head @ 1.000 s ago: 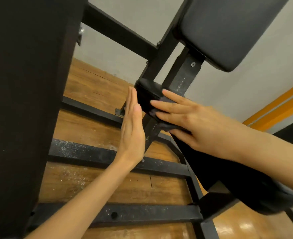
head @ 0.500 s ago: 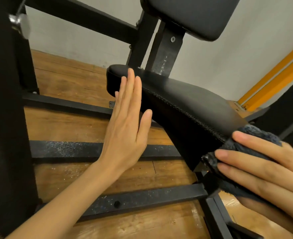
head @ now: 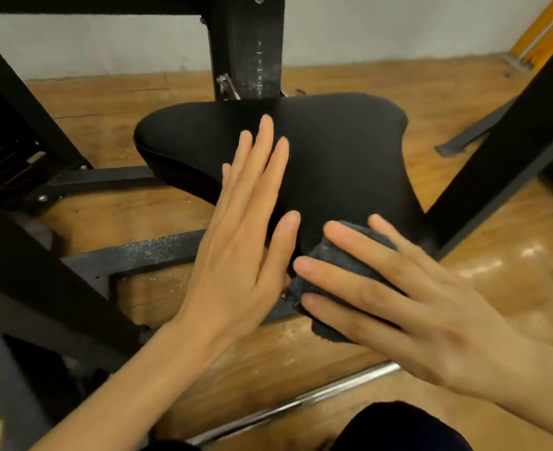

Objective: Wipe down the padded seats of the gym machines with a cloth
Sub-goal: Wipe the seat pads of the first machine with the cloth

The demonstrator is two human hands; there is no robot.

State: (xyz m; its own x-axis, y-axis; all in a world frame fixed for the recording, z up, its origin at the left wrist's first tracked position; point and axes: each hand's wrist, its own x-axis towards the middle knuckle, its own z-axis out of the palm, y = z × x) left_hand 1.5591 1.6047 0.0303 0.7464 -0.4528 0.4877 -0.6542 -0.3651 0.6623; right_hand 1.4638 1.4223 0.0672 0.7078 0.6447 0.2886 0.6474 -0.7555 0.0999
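A black padded seat (head: 327, 148) of a gym machine fills the middle of the view, wide at the far end and narrow toward me. My left hand (head: 245, 229) lies flat with straight fingers against the seat's left side. My right hand (head: 408, 307) presses a dark grey cloth (head: 336, 265) with straight, spread fingers against the seat's near tip. Most of the cloth is hidden under that hand.
A black upright post (head: 252, 47) with a scale rises behind the seat. Black frame bars (head: 138, 255) cross the wooden floor (head: 106, 102) below, and a slanted bar (head: 502, 138) runs at the right. A chrome bar (head: 301, 402) lies near me.
The view has swung over the top of the seat. My right hand with the cloth has come to the seat's near tip, close beside my left hand, which stays flat on the seat's side.
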